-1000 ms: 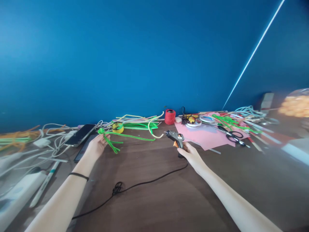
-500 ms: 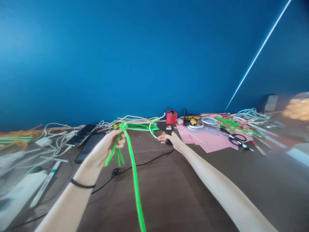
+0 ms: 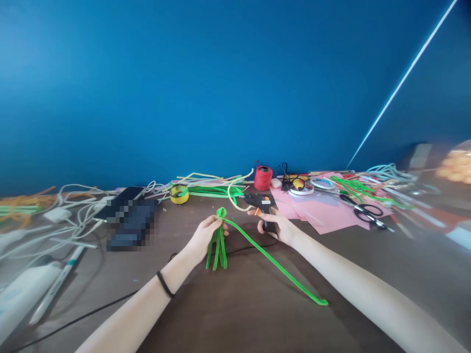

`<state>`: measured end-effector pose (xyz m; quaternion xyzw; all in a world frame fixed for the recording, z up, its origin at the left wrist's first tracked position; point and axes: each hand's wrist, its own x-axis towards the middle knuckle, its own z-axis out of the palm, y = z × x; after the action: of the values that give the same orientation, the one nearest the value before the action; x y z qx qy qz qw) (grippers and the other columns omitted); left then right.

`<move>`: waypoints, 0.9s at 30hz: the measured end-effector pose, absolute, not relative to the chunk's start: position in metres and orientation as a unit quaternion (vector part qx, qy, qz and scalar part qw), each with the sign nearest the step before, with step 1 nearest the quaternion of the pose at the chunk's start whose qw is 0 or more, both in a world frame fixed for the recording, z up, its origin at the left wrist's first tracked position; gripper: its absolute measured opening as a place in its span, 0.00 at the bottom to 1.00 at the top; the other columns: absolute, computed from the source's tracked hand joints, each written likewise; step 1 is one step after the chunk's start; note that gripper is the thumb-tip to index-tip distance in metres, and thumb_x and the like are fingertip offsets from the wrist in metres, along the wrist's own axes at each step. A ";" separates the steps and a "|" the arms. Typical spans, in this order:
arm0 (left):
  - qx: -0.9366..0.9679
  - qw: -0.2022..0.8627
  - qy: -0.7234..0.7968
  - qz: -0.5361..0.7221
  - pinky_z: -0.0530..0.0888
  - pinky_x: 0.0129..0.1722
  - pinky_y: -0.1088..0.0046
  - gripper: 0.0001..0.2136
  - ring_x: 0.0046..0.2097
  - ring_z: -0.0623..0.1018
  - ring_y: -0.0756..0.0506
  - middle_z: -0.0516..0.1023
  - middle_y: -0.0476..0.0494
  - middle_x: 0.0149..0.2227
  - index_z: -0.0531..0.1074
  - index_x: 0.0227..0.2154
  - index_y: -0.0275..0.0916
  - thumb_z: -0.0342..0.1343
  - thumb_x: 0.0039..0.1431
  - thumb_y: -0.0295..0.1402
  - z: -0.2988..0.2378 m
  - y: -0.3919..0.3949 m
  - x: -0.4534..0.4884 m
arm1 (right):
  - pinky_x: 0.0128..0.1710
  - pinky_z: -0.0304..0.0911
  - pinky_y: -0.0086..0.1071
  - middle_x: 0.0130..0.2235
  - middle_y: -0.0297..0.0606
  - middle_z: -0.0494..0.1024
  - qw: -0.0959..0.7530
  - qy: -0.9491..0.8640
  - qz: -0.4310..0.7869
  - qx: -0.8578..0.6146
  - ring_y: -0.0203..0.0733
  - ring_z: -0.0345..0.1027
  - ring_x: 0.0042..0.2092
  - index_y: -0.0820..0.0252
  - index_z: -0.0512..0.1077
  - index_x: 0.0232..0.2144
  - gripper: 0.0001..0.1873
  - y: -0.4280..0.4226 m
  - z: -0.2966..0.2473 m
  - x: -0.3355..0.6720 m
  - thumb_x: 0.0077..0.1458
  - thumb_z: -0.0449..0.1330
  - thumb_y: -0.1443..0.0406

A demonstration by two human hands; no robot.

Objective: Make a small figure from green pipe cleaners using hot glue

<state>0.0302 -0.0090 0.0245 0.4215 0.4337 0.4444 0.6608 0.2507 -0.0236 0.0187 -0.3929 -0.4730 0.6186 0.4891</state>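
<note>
above the bench (image 3: 235,314) our left hand (image 3: 204,236) pinches the green pipe cleaners (image 3: 221,214); our right hand (image 3: 280,226) wraps the glue gun (image 3: 260,201), its tip near them. we seem set to glue, which would call for steady aim.

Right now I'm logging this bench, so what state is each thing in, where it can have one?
Left hand: closed on green pipe-cleaner bundle.
Green pipe-cleaner bundle: curled at top, one long strand angling out.
Right hand: gripping hot glue gun.
Hot glue gun: held, power unclear.
Scissors: lying over pink paper; open or shut unclear.
Red spool: upright.
Phones: partly pixelated, screens unclear.
</note>
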 end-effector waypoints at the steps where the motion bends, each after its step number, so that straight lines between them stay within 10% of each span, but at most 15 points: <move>1: 0.418 0.666 0.433 0.441 0.67 0.23 0.77 0.05 0.23 0.74 0.51 0.72 0.49 0.22 0.67 0.24 0.35 0.59 0.46 0.29 0.026 -0.005 0.028 | 0.18 0.55 0.25 0.39 0.40 0.76 0.477 -0.470 0.620 -0.409 0.30 0.64 0.21 0.60 0.66 0.37 0.13 -0.031 0.020 0.253 0.46 0.56 0.63; 15: 0.330 0.701 0.374 0.510 0.69 0.23 0.78 0.02 0.22 0.69 0.54 0.68 0.50 0.22 0.67 0.26 0.35 0.54 0.51 0.25 0.021 -0.007 -0.008 | 0.13 0.33 0.24 0.13 0.28 0.60 0.461 -0.489 0.551 -0.495 0.30 0.48 0.14 0.63 0.66 0.32 0.10 -0.061 0.027 0.335 0.48 0.53 0.61; 27: 0.266 0.745 0.328 0.516 0.69 0.23 0.79 0.05 0.23 0.67 0.54 0.65 0.49 0.22 0.68 0.24 0.36 0.51 0.54 0.24 0.017 -0.014 -0.010 | 0.19 0.55 0.29 0.30 0.34 0.69 0.708 -0.327 0.280 -0.560 0.31 0.60 0.22 0.56 0.61 0.26 0.13 -0.068 0.028 0.373 0.36 0.61 0.64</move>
<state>-0.0101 -0.0138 0.0165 0.2664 0.3278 0.5159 0.7453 0.3729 -0.0684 0.0283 -0.5605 -0.3266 0.2795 0.7079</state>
